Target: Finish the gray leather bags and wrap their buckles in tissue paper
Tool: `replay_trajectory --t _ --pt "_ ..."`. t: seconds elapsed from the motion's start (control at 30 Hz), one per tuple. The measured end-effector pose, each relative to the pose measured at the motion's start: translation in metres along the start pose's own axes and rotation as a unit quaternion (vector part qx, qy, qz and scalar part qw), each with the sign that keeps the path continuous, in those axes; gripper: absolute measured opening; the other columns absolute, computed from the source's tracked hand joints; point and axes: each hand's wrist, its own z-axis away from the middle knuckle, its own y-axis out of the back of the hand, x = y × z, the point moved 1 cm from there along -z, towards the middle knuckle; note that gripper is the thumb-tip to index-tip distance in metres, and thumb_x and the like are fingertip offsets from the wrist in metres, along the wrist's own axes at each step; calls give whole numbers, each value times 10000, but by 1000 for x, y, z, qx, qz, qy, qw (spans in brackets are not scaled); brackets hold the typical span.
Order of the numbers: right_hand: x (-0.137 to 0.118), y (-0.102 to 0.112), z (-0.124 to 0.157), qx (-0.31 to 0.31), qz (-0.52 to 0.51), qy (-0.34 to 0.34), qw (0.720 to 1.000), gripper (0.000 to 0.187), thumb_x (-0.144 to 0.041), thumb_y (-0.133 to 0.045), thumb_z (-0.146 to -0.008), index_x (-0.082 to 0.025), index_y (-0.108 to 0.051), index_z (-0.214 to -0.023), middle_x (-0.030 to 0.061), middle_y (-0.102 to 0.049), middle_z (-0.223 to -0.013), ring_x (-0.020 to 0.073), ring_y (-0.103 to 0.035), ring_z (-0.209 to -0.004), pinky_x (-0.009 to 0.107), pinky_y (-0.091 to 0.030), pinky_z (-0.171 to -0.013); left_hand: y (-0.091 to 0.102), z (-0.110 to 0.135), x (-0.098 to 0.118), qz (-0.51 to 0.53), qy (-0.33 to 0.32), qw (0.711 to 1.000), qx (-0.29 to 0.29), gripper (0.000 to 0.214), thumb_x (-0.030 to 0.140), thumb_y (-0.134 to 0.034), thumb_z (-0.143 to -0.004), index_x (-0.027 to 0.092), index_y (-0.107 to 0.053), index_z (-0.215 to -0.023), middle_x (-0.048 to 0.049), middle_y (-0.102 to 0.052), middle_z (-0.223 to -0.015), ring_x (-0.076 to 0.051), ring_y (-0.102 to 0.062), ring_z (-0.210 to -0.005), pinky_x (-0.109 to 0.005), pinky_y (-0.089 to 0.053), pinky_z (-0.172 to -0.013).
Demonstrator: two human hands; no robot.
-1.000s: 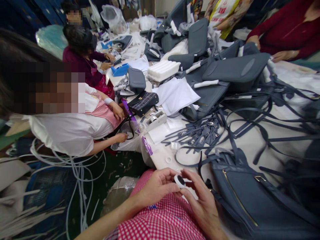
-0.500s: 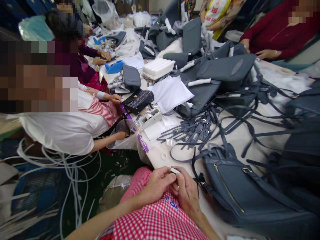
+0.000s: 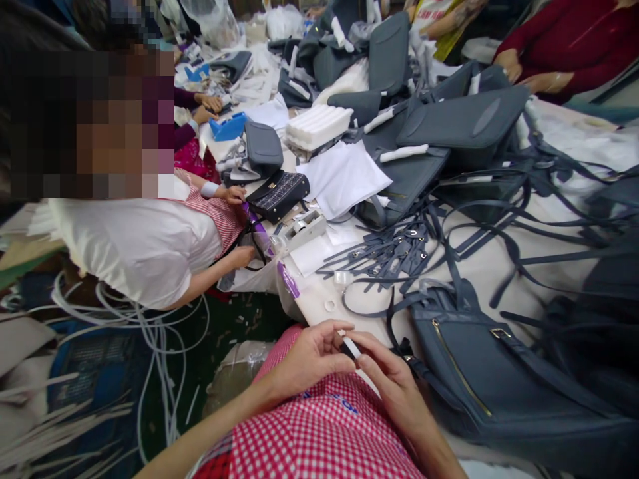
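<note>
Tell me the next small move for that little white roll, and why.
Likely turn the small white roll a little to find its loose end: left hand and right hand both pinch it, no free end shows, and the grey bag lies beside the right hand.

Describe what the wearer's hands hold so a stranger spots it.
Near edge of the worktable, beside the grey-blue bag: left hand and right hand meet over red gingham. Pinched between them: a small white roll, dark-faced, unlike the pale rings on the table.
</note>
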Motion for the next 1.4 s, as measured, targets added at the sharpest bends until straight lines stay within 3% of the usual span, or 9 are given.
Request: replay_trajectory --t 0.1,0.3,0.4,0.5,0.8,1.07,1.2,1.3,1.4 --pt "2 1 1 11 -17 -5 1000 309 -371 -555 -894 -290 -694 -1158 58 -695 -1203 231 -645 -1103 393 -519 -963 -3 3 8 -18 -20 999 -22 354 139 -625 -758 190 -664 -1106 -15 -663 -885 -144 -593 -782 -248 -454 -733" --pt "1 0 4 35 72 32 996 316 -340 -586 -879 -273 -690 -1169 59 -715 -1169 233 -679 -1048 386 -538 -944 0 6 14 -238 -121 959 97 203 158 -670 -760 195 -719 -954 -38 -666 -933 -162 -599 -838 -239 -472 -734" --pt "-2 0 6 56 121 64 989 286 -311 -577 -888 -281 -702 -1143 50 -744 -1091 222 -711 -953 355 -576 -870 1 6 12 -261 -169 945 99 237 172 -645 -808 205 -691 -1037 -51 -693 -986 -172 -623 -904 -270 -482 -829" --pt "-6 1 8 70 157 91 981 267 -304 -601 -869 -280 -716 -1110 47 -751 -1067 224 -720 -913 343 -584 -850 1 7 12 -260 -190 941 100 185 197 -684 -790 196 -689 -975 -56 -698 -981 -182 -628 -919 -289 -478 -868" --pt "-6 -1 14 31 139 76 987 225 -298 -571 -888 -252 -695 -1070 40 -756 -1019 192 -716 -892 251 -570 -796 -1 12 12 -236 -127 958 104 163 251 -777 -698 172 -667 -789 -6 -645 -799 -139 -576 -734 -231 -454 -683" --pt "0 -7 18 -25 177 52 983 163 -277 -518 -916 -238 -603 -1049 15 -712 -892 148 -676 -758 212 -527 -690 8 19 1 -249 -85 965 17 212 174 -672 -770 198 -691 -979 -28 -636 -939 -154 -602 -876 -235 -475 -775" --pt "5 -9 18 -46 186 42 981 175 -288 -469 -932 -244 -599 -1041 30 -698 -956 166 -662 -842 245 -510 -754 9 22 -8 -183 -40 982 25 203 143 -634 -758 177 -657 -957 -25 -647 -913 -147 -616 -817 -238 -485 -742" --pt "7 -11 20 -74 168 -9 983 159 -319 -485 -929 -237 -593 -1011 23 -681 -909 165 -637 -791 256 -496 -725 9 24 -10 -226 -36 973 36 135 145 -609 -775 171 -650 -901 -14 -645 -827 -140 -595 -747 -230 -460 -684" --pt "8 -13 22 -84 155 -40 984 135 -318 -519 -908 -226 -587 -980 4 -653 -824 159 -600 -717 256 -471 -668 11 25 -11 -326 -76 942 13 103 159 -619 -791 177 -653 -886 -19 -645 -836 -149 -578 -771 -238 -429 -690"
